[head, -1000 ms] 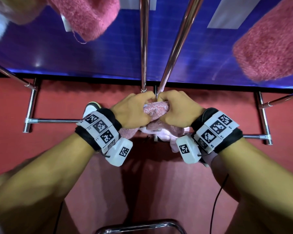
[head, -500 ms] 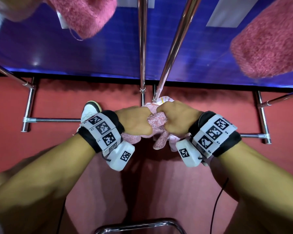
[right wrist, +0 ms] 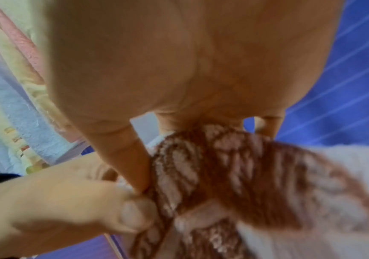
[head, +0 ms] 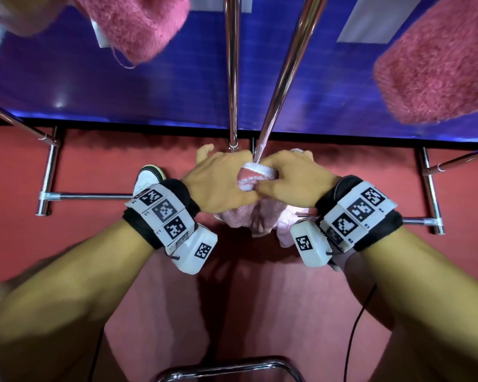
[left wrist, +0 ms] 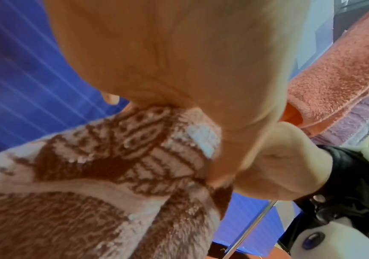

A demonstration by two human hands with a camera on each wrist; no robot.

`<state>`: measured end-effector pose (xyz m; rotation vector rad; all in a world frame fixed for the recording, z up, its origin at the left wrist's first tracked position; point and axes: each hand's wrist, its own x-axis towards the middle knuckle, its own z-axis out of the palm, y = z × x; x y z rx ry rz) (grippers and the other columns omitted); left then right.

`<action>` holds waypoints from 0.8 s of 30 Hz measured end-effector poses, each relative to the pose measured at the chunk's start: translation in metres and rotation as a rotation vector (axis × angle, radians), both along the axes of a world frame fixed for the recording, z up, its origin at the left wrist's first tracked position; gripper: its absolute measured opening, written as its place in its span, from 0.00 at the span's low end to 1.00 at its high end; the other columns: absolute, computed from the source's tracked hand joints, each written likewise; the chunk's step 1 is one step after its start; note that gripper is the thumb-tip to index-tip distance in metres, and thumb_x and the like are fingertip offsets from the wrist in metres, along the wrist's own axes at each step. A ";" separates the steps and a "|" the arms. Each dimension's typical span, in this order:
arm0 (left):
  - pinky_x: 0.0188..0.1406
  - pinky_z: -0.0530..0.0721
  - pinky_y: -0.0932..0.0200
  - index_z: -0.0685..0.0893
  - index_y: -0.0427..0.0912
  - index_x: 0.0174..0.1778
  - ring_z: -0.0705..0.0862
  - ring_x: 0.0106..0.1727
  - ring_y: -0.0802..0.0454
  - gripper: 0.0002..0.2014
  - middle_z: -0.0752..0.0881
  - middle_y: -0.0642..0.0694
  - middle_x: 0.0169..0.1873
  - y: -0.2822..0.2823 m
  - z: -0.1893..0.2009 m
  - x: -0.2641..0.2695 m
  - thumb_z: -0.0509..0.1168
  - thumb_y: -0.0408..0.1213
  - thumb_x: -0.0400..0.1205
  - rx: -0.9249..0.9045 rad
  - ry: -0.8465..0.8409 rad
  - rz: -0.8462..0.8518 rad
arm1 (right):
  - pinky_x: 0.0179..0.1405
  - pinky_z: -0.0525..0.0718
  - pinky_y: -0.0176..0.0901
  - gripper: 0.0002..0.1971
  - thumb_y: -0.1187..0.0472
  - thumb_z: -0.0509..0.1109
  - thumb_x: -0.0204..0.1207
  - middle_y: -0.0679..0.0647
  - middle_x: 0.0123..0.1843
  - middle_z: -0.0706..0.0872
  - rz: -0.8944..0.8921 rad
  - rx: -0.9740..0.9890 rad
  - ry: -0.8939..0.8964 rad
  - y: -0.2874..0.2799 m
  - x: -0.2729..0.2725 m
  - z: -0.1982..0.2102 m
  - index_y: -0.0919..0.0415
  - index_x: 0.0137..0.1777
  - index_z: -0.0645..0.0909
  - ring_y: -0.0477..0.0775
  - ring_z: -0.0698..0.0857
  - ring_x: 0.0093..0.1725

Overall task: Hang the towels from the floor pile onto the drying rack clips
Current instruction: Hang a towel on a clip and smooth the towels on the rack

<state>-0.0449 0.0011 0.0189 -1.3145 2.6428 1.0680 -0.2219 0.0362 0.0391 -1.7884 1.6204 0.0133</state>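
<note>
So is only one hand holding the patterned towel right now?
No: in the head view both the left hand and the right hand grip the bunched patterned towel between them.

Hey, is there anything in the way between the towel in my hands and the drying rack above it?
Nothing visible blocks it. Your left hand and right hand both grip the patterned pink towel, bunched right by the slanted chrome rack pole. No clip shows here, so I can't tell how clear the way to one is.
</note>
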 end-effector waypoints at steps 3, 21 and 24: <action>0.33 0.71 0.54 0.71 0.49 0.33 0.76 0.32 0.39 0.12 0.76 0.49 0.24 -0.005 0.002 0.005 0.65 0.51 0.66 0.020 0.155 0.068 | 0.57 0.74 0.52 0.08 0.52 0.75 0.70 0.47 0.29 0.79 -0.034 -0.047 0.005 -0.001 -0.009 -0.005 0.51 0.35 0.79 0.60 0.77 0.42; 0.46 0.74 0.54 0.81 0.49 0.37 0.78 0.42 0.46 0.07 0.81 0.47 0.38 -0.034 -0.018 0.028 0.71 0.33 0.74 -0.132 0.087 0.257 | 0.39 0.69 0.42 0.17 0.50 0.75 0.73 0.51 0.34 0.79 -0.036 -0.097 0.158 0.001 -0.040 -0.020 0.49 0.30 0.70 0.62 0.80 0.41; 0.46 0.70 0.57 0.74 0.52 0.30 0.78 0.45 0.43 0.14 0.80 0.45 0.39 -0.039 -0.019 0.032 0.71 0.30 0.71 -0.212 0.070 0.282 | 0.40 0.75 0.47 0.08 0.55 0.71 0.74 0.57 0.38 0.83 -0.035 -0.189 0.177 0.003 -0.045 -0.022 0.51 0.35 0.78 0.66 0.84 0.46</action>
